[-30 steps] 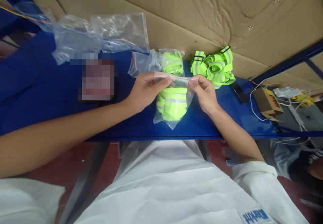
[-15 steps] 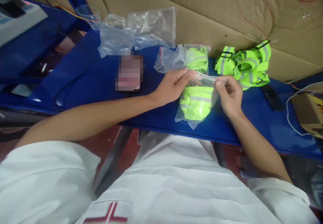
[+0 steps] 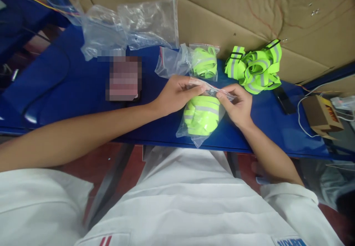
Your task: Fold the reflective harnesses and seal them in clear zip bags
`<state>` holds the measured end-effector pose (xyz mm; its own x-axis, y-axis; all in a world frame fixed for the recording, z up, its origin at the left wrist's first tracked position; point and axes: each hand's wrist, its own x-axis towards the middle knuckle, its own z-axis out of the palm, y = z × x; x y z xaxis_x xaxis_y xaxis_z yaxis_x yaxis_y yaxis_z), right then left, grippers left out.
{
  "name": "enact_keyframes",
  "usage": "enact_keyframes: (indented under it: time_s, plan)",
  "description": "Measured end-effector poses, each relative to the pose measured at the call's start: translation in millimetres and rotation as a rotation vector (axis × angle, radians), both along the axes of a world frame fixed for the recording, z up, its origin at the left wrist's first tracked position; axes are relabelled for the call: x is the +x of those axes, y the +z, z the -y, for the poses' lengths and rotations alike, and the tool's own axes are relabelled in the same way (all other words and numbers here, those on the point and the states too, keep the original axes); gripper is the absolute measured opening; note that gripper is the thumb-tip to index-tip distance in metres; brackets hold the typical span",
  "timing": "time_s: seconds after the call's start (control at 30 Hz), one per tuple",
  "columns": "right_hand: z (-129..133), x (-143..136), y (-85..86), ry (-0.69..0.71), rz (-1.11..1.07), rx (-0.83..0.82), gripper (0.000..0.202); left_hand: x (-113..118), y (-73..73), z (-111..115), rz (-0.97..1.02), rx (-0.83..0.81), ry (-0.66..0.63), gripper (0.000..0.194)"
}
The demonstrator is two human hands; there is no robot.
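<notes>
In the head view, the clear bag [image 3: 199, 140] is at centre frame, mouth toward the top, long axis nearly vertical. The left hand [image 3: 176, 95] and right hand [image 3: 239, 103] pinch its mouth; its body extends below them, glossy, creased, around grey-striped neon webbing [image 3: 202, 115].

A brown cardboard panel [image 3: 205, 14] rose along the blue surface's [image 3: 83, 92] back edge. Near that edge lay a dark phone [image 3: 285, 101]; towards the right end, a white cable [image 3: 298, 114] curved beside a small carton [image 3: 318, 113].
</notes>
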<state>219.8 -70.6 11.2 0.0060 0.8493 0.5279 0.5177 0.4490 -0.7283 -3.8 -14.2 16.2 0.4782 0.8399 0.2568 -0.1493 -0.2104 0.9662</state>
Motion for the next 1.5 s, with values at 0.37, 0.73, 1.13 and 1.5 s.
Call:
enact_keyframes:
  time_s: [0.37,0.73,1.13,1.5]
  plan:
    - [3.8,-2.6,-0.2,0.043,0.019,-0.031,0.023,4.1,-11.2,-7.4,0.031,-0.152,-0.016,0.033]
    - [2.7,3.4,0.8,0.092,0.060,-0.002,0.028,5.4,-4.1,2.0,-0.004,-0.084,0.038,0.016]
    - [7.1,-2.9,0.9,0.064,0.163,0.044,0.028,2.7,-8.7,5.4,-0.034,-0.056,0.050,0.031]
    - [1.5,-0.8,-3.6,0.007,0.059,0.019,0.044,3.7,-5.1,4.0,-0.064,0.043,0.061,0.041]
